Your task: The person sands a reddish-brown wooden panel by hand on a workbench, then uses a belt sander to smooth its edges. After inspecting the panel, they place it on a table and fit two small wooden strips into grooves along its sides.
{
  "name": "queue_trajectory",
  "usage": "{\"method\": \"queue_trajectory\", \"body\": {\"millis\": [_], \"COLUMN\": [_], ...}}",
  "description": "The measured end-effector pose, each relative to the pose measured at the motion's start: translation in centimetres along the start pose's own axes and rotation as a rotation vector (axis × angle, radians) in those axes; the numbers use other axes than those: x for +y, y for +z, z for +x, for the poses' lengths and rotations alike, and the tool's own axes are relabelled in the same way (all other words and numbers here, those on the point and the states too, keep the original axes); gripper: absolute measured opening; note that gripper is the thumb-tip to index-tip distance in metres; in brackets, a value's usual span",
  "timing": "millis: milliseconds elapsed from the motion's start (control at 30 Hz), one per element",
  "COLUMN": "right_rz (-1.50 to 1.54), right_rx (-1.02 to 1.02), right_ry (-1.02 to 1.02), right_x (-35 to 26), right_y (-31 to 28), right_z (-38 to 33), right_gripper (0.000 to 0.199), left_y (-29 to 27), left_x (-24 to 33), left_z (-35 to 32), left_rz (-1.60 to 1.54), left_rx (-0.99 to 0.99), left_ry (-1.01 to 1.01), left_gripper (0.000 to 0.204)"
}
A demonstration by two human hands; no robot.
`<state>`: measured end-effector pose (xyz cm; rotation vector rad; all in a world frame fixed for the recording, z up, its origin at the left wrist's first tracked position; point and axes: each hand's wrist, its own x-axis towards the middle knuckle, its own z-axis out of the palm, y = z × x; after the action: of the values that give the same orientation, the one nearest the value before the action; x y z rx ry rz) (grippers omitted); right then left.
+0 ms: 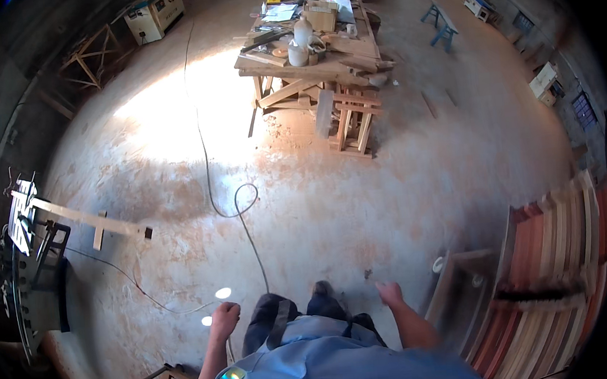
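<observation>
The left hand (226, 319) hangs with fingers curled in, the right hand (391, 294) with fingers partly bent; I cannot tell whether either closes on anything. Between them and ahead, a dark cable (251, 248) lies looped on the floor (321, 224). Stacked wooden strips (556, 232) stand to the right; farther ahead is a cluttered wooden workbench (286, 70).

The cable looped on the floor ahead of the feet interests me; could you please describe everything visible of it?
The cable is thin, dark and flexible, lying on the dusty floor. It runs down through a bright patch, crosses itself in one open loop, then passes from view at the left trouser leg. Neither left hand nor right hand touches it.
</observation>
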<state>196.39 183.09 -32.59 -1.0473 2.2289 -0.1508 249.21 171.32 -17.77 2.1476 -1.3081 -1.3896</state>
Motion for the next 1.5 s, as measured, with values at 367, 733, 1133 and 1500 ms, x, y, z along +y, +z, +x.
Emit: {"method": "queue_trajectory", "body": {"millis": [367, 733, 1133, 1500], "right_rz": [0.222, 0.106, 0.257, 0.398], "right_rx": [-0.223, -0.412, -0.448, -0.296], "right_ry": [-0.48, -0.688, -0.795, -0.258], "right_x": [-49.2, -84.4, -117.5, -129.2], "right_y": [-7.2, -6.4, -7.6, -11.2], "right_z": [28.1, 45.5, 74.9, 102.6], "right_gripper": [0.029, 0.026, 0.029, 0.029], "left_y": [-5.4, -26.5, -35.8, -46.9], "left_x": [21.6, 38.5, 39.2, 56.2], "left_z": [24.9, 54.2, 86.5, 124.4], "left_rz": [-0.515, -0.078, -0.624, -0.856], "left_rx": [-0.042, 0.306, 0.101, -0.111], "left_ry": [0.039, 0.228, -0.544, -0.739], "left_gripper": [0.021, 0.023, 0.022, 0.067]}}
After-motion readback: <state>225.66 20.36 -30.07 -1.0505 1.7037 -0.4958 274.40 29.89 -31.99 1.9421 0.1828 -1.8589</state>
